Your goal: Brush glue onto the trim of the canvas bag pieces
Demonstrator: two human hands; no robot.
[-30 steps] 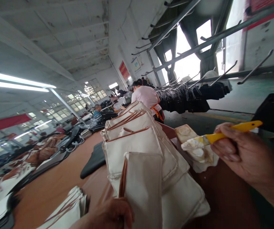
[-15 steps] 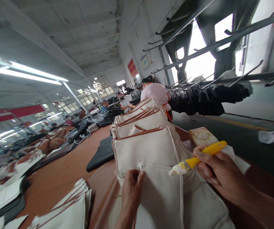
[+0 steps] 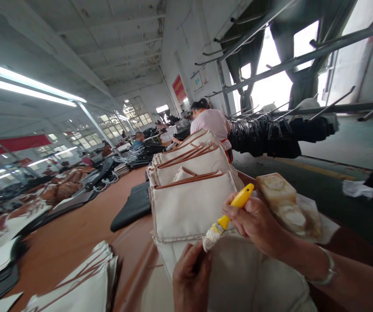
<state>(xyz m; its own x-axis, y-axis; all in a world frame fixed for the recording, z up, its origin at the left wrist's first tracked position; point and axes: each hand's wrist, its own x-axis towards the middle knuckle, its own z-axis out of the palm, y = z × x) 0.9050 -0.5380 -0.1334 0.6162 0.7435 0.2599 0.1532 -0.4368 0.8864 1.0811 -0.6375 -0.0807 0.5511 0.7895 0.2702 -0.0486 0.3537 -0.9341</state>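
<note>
My right hand (image 3: 254,216) grips a yellow-handled paintbrush (image 3: 238,203), fingers wrapped round the handle. White paste coats the bristles, which point down and left, close to my left fingertips. With thumb and forefinger together, my left hand (image 3: 193,271) pinches the edge of a cream bag panel (image 3: 238,268); the pinched bit is mostly hidden behind the fingers. Directly beyond the hands rises a pile of cream bag pieces (image 3: 193,208) with brown-trimmed edges.
A paste-smeared container (image 3: 276,188) stands to the right of the pile. On the brown table (image 3: 85,234) lie a black piece (image 3: 132,208) and another cream stack (image 3: 85,281). A co-worker in a pale top (image 3: 209,123) sits ahead. Black bags (image 3: 264,134) hang on a rack at right.
The brush has moved left and down, from over the panel to beside my left fingertips, its handle now steeper. My left hand has shifted slightly right and lower.
</note>
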